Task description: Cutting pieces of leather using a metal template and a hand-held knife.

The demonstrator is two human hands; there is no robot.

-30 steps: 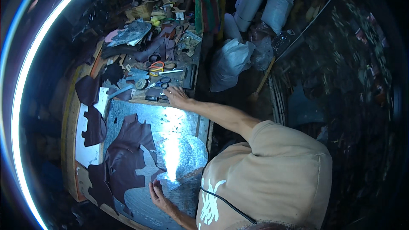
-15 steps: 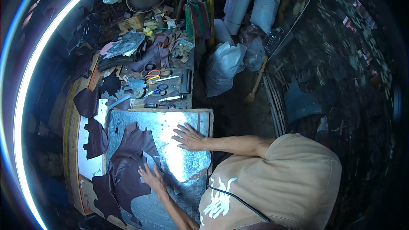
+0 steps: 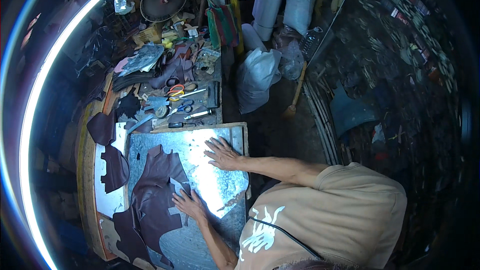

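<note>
**Hands apart, palms down, nothing gripped**

Left hand [image 3: 190, 206] open on the brown leather [image 3: 155, 190], at its near edge. Pale grey bits by the fingers, can't tell what. Right hand [image 3: 223, 155] flat, fingers spread, on the shiny sheet [image 3: 216, 182], close to the bench's [image 3: 234, 126] near edge. Leather lies mid-bench, reaching toward the far edge. Smaller dark piece [image 3: 115, 170] on the white board [image 3: 106, 199] along that edge. Bench end past right hand: orange scissors [image 3: 176, 86], blue scissors [image 3: 184, 108], then scrap pile [image 3: 175, 65]. White sack [image 3: 257, 80] beside that end.
</note>
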